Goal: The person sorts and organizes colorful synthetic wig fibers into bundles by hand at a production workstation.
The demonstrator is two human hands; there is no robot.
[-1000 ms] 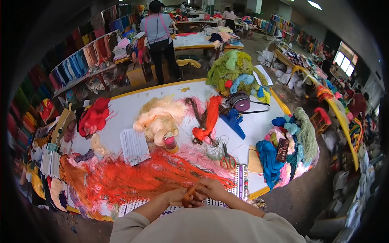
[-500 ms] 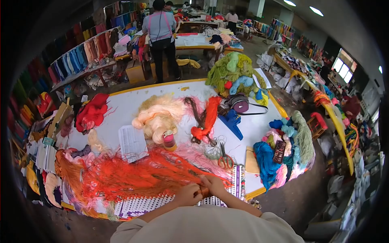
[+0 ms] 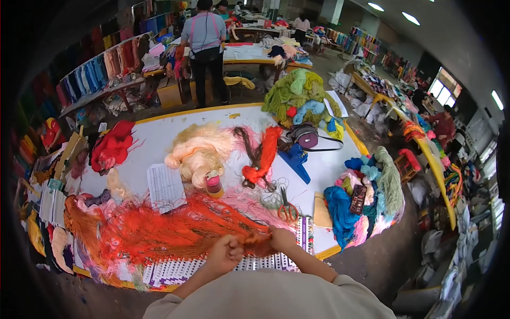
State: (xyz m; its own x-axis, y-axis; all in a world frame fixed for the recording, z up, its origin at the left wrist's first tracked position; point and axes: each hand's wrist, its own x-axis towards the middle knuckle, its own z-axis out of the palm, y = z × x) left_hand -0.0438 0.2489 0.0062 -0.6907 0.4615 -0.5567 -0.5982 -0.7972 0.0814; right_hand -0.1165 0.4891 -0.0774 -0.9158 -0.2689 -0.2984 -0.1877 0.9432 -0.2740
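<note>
Long tangled red-orange thread [image 3: 175,228] stretches over the near part of the white table, darker brownish at its left end. My right hand [image 3: 282,240] grips the narrow right end of this bundle, its fingers closed round the thread. Just left of it, my left hand [image 3: 226,254] is curled closed beside the bundle's near edge; whatever it may pinch is too fine to make out. Below the thread lie white sample cards [image 3: 175,271] with rows of dark dots. Scissors with orange handles [image 3: 287,211] rest beyond my right hand.
A thread cone [image 3: 214,185], a printed sheet [image 3: 164,186] and peach yarn [image 3: 199,151] lie farther in. Blue yarn and a remote control [image 3: 358,199] are on the right, green yarn [image 3: 297,95] at the far corner. A person [image 3: 204,48] stands beyond the table.
My left hand has moved left, away from my right hand, and the thread now shows between them. The right hand keeps its grip near the same place. The whole view has shifted slightly.
</note>
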